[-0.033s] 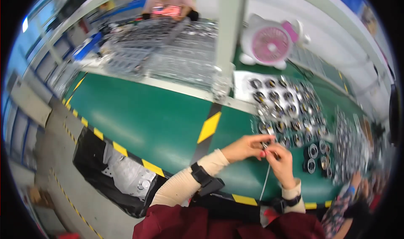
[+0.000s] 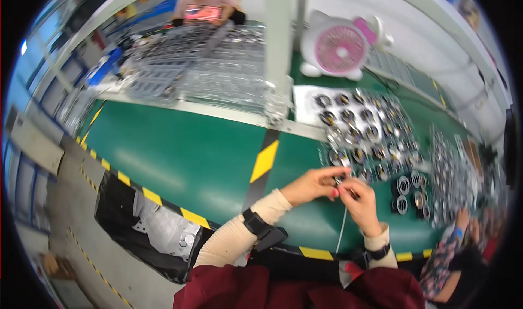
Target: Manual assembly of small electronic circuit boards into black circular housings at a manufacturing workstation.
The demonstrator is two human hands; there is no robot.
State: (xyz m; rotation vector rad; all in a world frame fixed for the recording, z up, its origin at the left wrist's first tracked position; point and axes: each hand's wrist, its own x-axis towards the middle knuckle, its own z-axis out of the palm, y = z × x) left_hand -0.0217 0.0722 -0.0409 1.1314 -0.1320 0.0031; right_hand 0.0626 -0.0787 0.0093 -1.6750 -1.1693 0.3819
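Over the green work table (image 2: 180, 137), my left hand (image 2: 309, 188) and my right hand (image 2: 360, 204) meet fingertip to fingertip. Both are closed in a pinch around a small dark and metallic-looking part (image 2: 339, 181), mostly hidden by the fingers. The left thumb and forefinger curve about it from one side, and the right fingers press on it from the other. A thin white cord or rod (image 2: 342, 231) runs from below my hands to the table's near edge. Just beyond my fingers lie clear trays (image 2: 376, 170) with round black and silver parts.
Several black ring-shaped parts (image 2: 402, 204) stand right of my right hand, near stacked clear trays (image 2: 444, 173). A pink and white fan (image 2: 340, 47) stands behind. At right is another person's patterned sleeve (image 2: 436, 260); a person (image 2: 204, 4) sits across. A black bag (image 2: 117, 208) hangs at left.
The whole view has shifted a little, so the scene sits slightly further left and up. My hands remain together in the same pinch on the small part.
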